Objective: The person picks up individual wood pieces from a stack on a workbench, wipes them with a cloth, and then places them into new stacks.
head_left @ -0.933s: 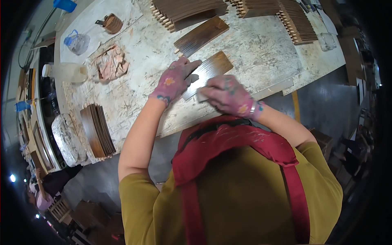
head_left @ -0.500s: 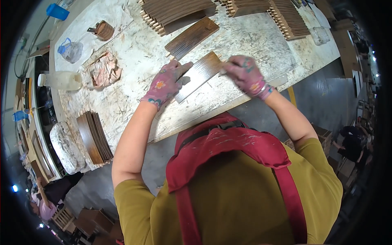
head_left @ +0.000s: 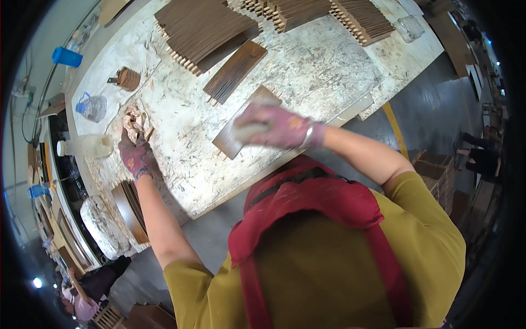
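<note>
A brown grooved wooden board [head_left: 226,139] on the stained white worktop [head_left: 189,181] seems midway, the right hand [head_left: 282,126] pinching a pale pad [head_left: 250,133] over it, the left hand [head_left: 137,156], grip spread, at crumpled pinkish cloth [head_left: 135,122], stacked brown boards' [head_left: 204,26] progress unclear.

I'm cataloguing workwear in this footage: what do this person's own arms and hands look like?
The left hand and right hand wear pinkish-purple gloves with small orange-yellow marks; the right one is blurred. A pale, shiny band circles the right wrist. The forearms are bare below short olive-yellow sleeves.
</note>
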`<state>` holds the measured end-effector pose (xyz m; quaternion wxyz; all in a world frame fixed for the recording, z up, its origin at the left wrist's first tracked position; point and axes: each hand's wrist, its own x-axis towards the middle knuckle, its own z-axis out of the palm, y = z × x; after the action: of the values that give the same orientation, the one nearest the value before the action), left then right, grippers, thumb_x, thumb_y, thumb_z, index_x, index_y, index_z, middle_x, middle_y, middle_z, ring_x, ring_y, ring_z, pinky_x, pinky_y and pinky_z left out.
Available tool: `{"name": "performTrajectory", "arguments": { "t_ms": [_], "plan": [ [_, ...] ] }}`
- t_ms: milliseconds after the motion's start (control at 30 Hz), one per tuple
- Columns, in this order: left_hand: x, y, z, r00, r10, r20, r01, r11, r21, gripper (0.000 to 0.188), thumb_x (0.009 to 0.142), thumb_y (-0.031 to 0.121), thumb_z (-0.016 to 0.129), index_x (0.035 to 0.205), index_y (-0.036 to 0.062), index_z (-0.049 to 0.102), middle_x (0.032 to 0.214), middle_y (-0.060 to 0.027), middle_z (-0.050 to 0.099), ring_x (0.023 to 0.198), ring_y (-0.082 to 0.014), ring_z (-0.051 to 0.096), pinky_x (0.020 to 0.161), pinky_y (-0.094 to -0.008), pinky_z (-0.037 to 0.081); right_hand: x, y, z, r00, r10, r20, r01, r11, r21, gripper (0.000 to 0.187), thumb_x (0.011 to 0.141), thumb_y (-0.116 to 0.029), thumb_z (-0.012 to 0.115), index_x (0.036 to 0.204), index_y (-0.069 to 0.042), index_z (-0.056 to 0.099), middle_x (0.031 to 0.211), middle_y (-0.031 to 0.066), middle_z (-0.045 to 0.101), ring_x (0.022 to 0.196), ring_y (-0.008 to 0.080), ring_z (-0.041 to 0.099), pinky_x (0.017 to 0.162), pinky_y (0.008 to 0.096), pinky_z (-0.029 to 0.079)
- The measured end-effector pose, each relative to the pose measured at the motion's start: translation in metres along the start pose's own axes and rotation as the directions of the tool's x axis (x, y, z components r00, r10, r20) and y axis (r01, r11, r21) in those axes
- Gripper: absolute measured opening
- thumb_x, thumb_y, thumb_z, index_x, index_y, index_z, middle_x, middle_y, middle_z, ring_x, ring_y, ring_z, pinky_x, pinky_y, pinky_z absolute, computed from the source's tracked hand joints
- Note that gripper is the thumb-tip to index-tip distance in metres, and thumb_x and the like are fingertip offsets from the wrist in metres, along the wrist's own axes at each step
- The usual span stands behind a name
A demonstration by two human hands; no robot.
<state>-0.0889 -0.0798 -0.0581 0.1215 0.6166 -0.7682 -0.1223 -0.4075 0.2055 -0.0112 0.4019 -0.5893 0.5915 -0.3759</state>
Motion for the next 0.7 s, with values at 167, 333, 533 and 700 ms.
{"name": "performTrajectory", "arguments": {
  "t_ms": [167, 333, 533, 700],
  "plan": [
    [-0.043, 0.118, -0.052, 0.837, 0.545, -0.047, -0.542, 0.838, 0.064, 0.044, 0.079, 0.018, 0.072, 0.121, 0.0072, 0.067, 0.106, -0.0147, 0.068, 0.107, -0.0349, 0.060, 0.100, -0.0441, 0.044, 0.014, 0.031, 0.034, 0.967, -0.224, 0.119, 0.219, 0.974, 0.053, 0.038, 0.085, -0.030, 0.071, 0.118, -0.014, 0.065, 0.118, 0.0100, 0.064, 0.110, 0.0316, 0.062, 0.097, 0.0415, 0.048],
    [-0.080, 0.260, -0.005, 0.359, 0.887, 0.290, -0.780, 0.456, -0.429, 0.055, 0.076, 0.013, 0.071, 0.130, 0.0050, 0.059, 0.138, -0.0189, 0.051, 0.131, -0.0371, 0.044, 0.113, -0.0431, 0.036, 0.012, 0.038, 0.037, 0.934, -0.330, 0.140, 0.323, 0.944, 0.068, 0.039, 0.087, -0.031, 0.072, 0.118, -0.009, 0.066, 0.117, 0.0124, 0.067, 0.110, 0.0295, 0.063, 0.098, 0.0403, 0.048],
    [-0.078, 0.303, 0.071, 0.324, 0.867, 0.379, -0.821, 0.457, -0.341, 0.047, 0.084, 0.016, 0.070, 0.129, 0.0128, 0.058, 0.121, -0.0157, 0.059, 0.114, -0.0347, 0.057, 0.099, -0.0426, 0.048, 0.015, 0.047, 0.045, 0.945, -0.305, 0.117, 0.308, 0.951, -0.014, 0.039, 0.085, -0.035, 0.072, 0.116, -0.011, 0.067, 0.115, 0.0127, 0.066, 0.112, 0.0343, 0.060, 0.100, 0.0427, 0.044],
    [-0.052, 0.303, 0.062, 0.664, 0.729, 0.164, -0.506, 0.601, -0.620, 0.037, 0.082, 0.015, 0.067, 0.116, 0.0028, 0.061, 0.106, -0.0226, 0.064, 0.099, -0.0366, 0.063, 0.088, -0.0411, 0.050, 0.012, 0.035, 0.031, 0.967, -0.223, 0.126, 0.202, 0.966, 0.159, 0.045, 0.084, -0.037, 0.074, 0.119, -0.010, 0.066, 0.113, 0.0146, 0.065, 0.110, 0.0332, 0.061, 0.098, 0.0419, 0.047]
  ]
}}
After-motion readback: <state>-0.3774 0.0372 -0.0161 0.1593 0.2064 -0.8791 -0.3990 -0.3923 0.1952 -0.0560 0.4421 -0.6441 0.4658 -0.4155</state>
